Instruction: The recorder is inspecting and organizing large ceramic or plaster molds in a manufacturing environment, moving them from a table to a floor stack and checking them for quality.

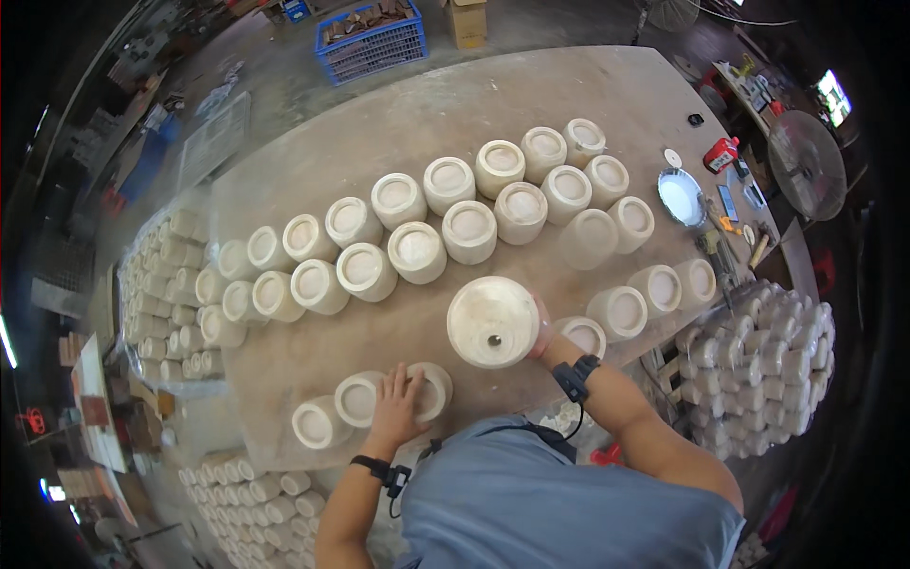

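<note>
My right hand (542, 329) grips a round, pale wooden piece (490, 319) by its right side, raised above the table. Its broad face is turned up and has a small dark hole off its centre. Most of that hand's fingers are hidden behind the piece. At the near edge, my left hand (398, 402) lies with fingers spread over two similar wooden pieces, a middle one (356, 398) and a right one (432, 391). A third piece (318, 423) stands just left of them. These standing pieces have a shallow round recess on top.
Rows of the same wooden pieces (469, 228) cross the brown table (398, 123). Wrapped stacks (758, 370) stand to the right and more stacks (171, 284) at the left. A foil dish (681, 197), a red bottle (721, 154) and small tools lie along the right edge.
</note>
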Motion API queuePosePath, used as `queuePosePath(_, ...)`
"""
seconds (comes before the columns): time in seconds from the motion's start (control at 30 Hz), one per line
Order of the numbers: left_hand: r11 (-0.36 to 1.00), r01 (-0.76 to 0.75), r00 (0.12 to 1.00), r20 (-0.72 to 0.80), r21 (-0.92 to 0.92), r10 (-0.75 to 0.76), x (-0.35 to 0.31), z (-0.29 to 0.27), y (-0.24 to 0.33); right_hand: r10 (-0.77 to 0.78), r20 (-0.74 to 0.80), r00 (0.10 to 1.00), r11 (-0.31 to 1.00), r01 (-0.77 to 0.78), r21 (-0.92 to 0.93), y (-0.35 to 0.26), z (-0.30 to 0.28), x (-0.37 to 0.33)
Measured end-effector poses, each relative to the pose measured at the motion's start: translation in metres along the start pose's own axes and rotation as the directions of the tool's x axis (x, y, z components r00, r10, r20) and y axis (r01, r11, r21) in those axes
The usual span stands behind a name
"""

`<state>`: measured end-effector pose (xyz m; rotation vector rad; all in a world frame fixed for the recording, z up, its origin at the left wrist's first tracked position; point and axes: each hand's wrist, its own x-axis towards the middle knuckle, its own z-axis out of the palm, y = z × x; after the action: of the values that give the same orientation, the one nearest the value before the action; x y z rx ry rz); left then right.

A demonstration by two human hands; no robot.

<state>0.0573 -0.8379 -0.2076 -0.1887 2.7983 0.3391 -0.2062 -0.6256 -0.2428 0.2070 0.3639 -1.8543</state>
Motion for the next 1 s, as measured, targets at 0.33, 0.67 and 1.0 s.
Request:
queuePosePath(0.33,0.97,-0.023,0.972,-0.231,-0.241,-0.034,-0.032,0.024,-0.01,-0.499,-0.171,0.85,-0.003,-0.198,-0.98,0.032,0.041,0.058)
queuePosePath(0.67,0.959,-0.127,0.937,-0.348,-0.254,0.032,0.0,0.01,-0.018,-0.298,-0.046,0.954,-0.7,-0.251,-0.669,0.069,0.014,0.07)
queuePosePath(1.0,0.895,0.057,0.873,-0.413,-0.443,-0.26,-0.066,0.022,-0.001,-0.809,0.012,0.588,-0.518,-0.703,-0.488,-0.128,0.029,-0.039)
